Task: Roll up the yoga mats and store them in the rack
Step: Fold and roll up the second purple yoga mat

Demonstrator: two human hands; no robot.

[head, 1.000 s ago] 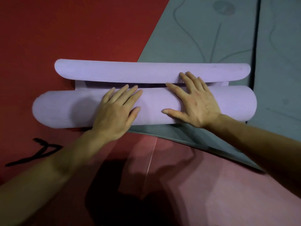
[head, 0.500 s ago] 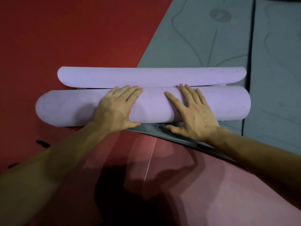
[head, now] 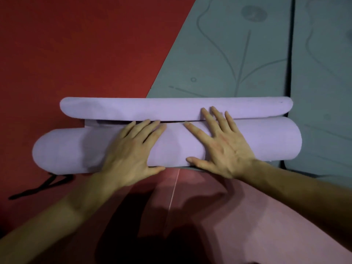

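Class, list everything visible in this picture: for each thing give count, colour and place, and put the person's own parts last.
purple mat: one, lilac, centre, mostly rolled, far end curled
grey mats: two, grey with line drawings, upper right
red surface: one, red, upper left
pink surface: one, pink, bottom
black strap: one, black, lower left
left hand: one, flat on the purple mat
right hand: one, flat on the purple mat
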